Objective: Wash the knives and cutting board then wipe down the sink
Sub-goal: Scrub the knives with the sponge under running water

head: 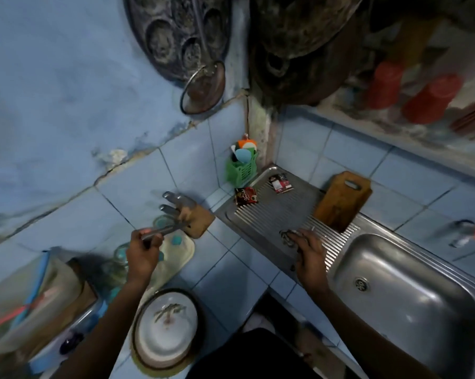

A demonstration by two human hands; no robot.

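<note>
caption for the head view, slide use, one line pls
Left hand grips a knife handle at the knife block; right hand rests on the drainboard.

A stainless-steel sink (411,294) with a dull, smooth sheen adjoins a ribbed metal draining board (280,214). A worn, matt wooden cutting board (340,199) leans on glossy pale-blue wall tiles (348,149). The knife handles (173,203) look like shiny metal, set in a wooden block (198,222). A green slatted plastic caddy (241,170) stands in the corner. The painted wall (66,91) above is rough and cracked.
</note>
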